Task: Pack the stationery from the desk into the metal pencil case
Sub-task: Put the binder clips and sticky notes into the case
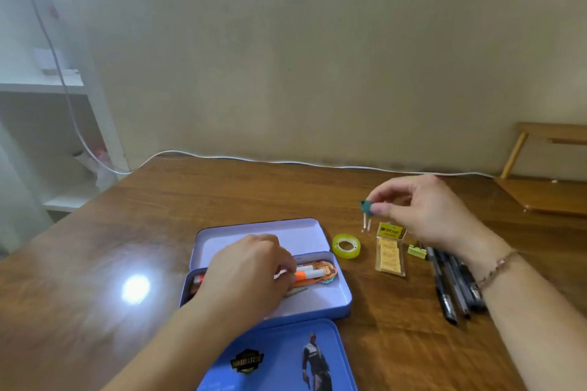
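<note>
Wooden desk (pixel 365 311), illegible yellow-labelled packet (pixel 391 252)

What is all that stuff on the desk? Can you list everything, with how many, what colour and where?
case: 1, lilac metal, open, desk centre
lid: 1, blue with a printed figure, near edge, in front of the case
marker: 1, orange and white, inside the case
tape: 1 roll, yellow-green, right of the case
box: 1, clear with yellow contents, right of the tape
clip: 1, pale green, right of the box
pens: several, dark, far right
cable: 1, white, along the desk's back edge
desk: 1, brown wood
left hand: in the case, on the marker
right hand: raised, pinching a teal binder clip
</note>
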Demonstrator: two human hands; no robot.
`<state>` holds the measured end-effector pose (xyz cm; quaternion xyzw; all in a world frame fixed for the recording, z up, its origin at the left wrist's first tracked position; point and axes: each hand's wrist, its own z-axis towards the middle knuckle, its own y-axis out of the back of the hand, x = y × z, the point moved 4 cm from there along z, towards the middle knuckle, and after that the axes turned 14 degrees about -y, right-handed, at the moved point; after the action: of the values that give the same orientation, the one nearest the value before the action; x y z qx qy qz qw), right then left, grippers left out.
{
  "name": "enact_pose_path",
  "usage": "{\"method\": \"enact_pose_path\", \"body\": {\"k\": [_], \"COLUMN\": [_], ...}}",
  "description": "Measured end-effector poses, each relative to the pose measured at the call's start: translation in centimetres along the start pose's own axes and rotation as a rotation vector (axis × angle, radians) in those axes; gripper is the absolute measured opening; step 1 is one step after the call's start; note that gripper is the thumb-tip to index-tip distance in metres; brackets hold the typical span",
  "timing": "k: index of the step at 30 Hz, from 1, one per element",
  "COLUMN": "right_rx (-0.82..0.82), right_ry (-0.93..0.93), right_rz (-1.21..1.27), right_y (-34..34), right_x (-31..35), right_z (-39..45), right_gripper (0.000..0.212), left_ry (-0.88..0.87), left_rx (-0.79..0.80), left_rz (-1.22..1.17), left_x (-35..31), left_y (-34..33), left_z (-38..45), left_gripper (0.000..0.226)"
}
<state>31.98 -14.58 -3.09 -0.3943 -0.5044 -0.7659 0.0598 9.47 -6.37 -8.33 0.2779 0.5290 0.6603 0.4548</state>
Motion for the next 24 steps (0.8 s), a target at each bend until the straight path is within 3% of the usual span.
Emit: {"method": "enact_pose_path", "body": {"k": [2,3,6,10,17,24], "right_rx": [0.228,0.255,0.198,0.15,0.122,0.071], "right_ry": [0.102,0.145,0.152,0.076,0.121,0.137], "right_rz": [-0.116,-0.201,-0.386,-0.382,-0.499,-0.514], "right_y": [-3.0,-4.5,-7.3,-8.0,-8.1,-8.1], "right_x": [2.4,2.9,2.7,2.2,3.1,3.3], "right_z": [-1.4,-1.9,-2.3,-2.3,-3.0,-3.5], "right_gripper": [0.006,0.005,0.005,0.01,0.015,0.008], "left_ry": [0.019,0.026,0.034,0.046,0.063,0.081], "left_rx": [-0.008,-0.016,-0.023,0.007,0.021,0.034], "left_rz": [-0.038,-0.046,-0.042,-0.04,-0.039,-0.041], "left_x": [0.4,0.5,0.8,1.1,1.2,1.2], "left_y": [-0.1,-0.1,-0.2,-0.4,-0.5,-0.6], "left_z": [-0.2,-0.2,-0.2,-0.1,-0.1,-0.1], "left_gripper": [0.02,0.02,0.021,0.021,0.019,0.019]}}
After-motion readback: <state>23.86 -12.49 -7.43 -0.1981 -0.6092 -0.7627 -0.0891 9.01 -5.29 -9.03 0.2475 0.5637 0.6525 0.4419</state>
